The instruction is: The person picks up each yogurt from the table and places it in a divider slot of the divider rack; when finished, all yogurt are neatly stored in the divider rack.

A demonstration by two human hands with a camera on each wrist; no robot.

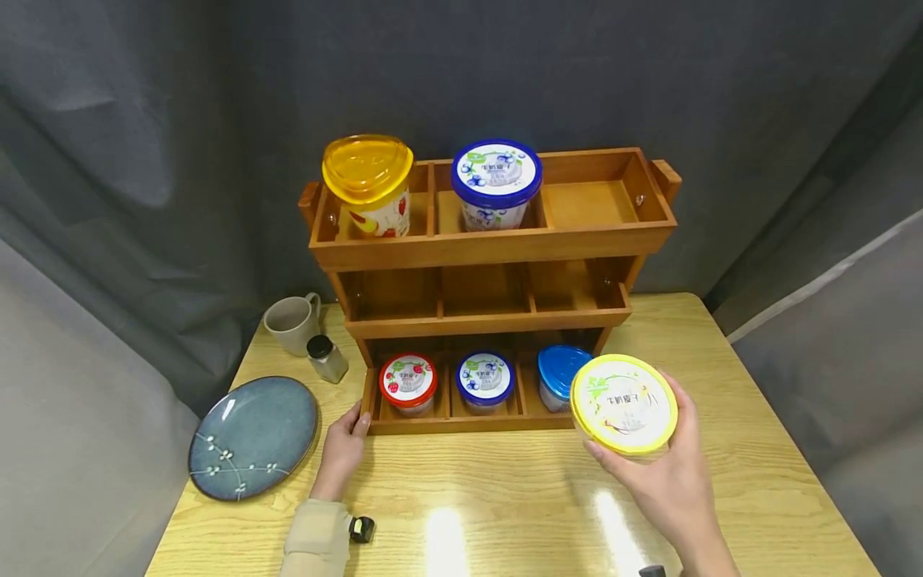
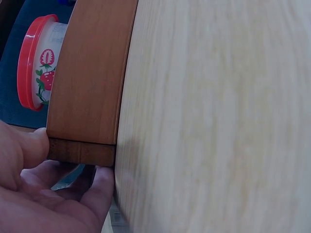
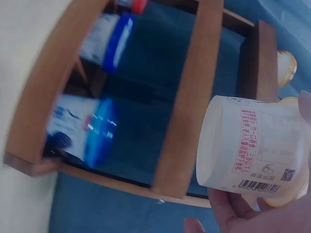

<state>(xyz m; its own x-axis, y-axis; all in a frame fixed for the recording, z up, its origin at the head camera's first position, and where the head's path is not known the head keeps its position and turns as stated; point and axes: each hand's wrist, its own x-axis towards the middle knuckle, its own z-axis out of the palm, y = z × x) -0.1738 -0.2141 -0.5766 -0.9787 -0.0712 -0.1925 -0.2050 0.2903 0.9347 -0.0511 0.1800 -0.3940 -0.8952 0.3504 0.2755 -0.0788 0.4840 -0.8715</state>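
Note:
My left hand grips the lower left front corner of a three-tier wooden shelf. In the left wrist view, its thumb and fingers lie on either side of the corner. My right hand holds a yogurt-type cup with a yellow-rimmed lid in front of the shelf's lower right end. The cup's printed side and barcode show in the right wrist view. On the bottom tier stand a red-lidded cup, a dark-blue-lidded cup and a cup with a brighter blue lid.
On the top tier stand an amber-lidded cup and a large blue-lidded cup. A blue-grey plate, a small black-capped jar and a mug are left of the shelf on the wooden table. Grey curtains hang behind.

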